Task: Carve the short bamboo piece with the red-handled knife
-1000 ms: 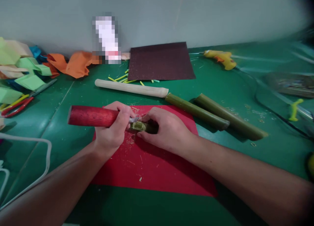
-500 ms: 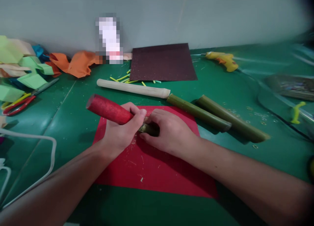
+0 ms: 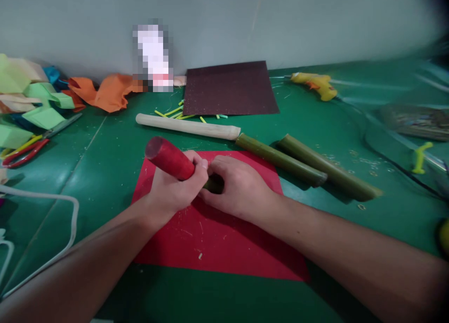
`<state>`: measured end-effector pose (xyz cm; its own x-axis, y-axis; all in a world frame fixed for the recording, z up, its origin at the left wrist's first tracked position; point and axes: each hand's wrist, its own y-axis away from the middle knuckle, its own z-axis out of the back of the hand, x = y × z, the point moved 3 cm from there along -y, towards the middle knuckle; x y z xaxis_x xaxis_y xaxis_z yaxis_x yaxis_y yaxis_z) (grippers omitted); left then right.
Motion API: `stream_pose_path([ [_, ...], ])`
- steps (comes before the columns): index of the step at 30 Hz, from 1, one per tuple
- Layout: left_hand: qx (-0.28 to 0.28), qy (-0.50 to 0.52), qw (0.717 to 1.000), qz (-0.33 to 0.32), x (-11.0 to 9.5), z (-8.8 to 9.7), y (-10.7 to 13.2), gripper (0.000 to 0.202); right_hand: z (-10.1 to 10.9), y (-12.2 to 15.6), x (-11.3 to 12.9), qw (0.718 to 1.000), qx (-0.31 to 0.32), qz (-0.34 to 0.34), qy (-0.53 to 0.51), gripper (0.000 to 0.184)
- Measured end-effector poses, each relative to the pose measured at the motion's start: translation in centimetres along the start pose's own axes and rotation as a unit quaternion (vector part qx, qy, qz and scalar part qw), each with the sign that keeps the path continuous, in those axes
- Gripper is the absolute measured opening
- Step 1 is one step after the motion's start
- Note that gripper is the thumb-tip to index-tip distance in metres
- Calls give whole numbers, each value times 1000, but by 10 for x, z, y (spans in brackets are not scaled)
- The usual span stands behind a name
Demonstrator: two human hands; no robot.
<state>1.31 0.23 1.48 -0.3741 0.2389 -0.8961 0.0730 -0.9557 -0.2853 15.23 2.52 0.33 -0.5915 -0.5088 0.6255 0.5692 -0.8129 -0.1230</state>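
Note:
My left hand (image 3: 178,185) is closed around a thick red wooden handle (image 3: 170,158), its round butt tilted up toward me. Whatever tool end it has is hidden behind my fingers. My right hand (image 3: 240,185) grips a short green bamboo piece (image 3: 213,184), thumb on the near side and fingers on the far side. Both hands are close together over a red sheet (image 3: 217,243) sprinkled with thin shavings. The contact between tool and bamboo cannot be seen.
Beyond the sheet lie a pale stick (image 3: 185,126) and two green bamboo lengths (image 3: 280,159) (image 3: 329,168). Further back are a dark brown sheet (image 3: 231,89) and a yellow glue gun (image 3: 317,84). Red-handled scissors (image 3: 26,152), crumpled orange paper (image 3: 114,94) and a white cable (image 3: 74,215) are at left.
The red handle has swung to the right and more upright, its butt turned more toward me. My left hand has rolled with it; my right hand keeps its hold on the bamboo.

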Motion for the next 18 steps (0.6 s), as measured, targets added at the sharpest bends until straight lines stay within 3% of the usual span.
stream_pose_path([
  [3,37,-23,999,-9,-2,-3,1,25,1,0,2,1000,4,8,-11,12],
  [11,41,-95,994,34,-2,-13,-1,32,4,-1,2,998,13,11,-55,8],
  [15,26,-67,994,80,1,-12,-2,34,4,-2,0,998,18,-11,-63,10],
  [18,48,-34,993,103,5,-10,-1,31,3,-3,0,998,21,-19,-51,13],
])
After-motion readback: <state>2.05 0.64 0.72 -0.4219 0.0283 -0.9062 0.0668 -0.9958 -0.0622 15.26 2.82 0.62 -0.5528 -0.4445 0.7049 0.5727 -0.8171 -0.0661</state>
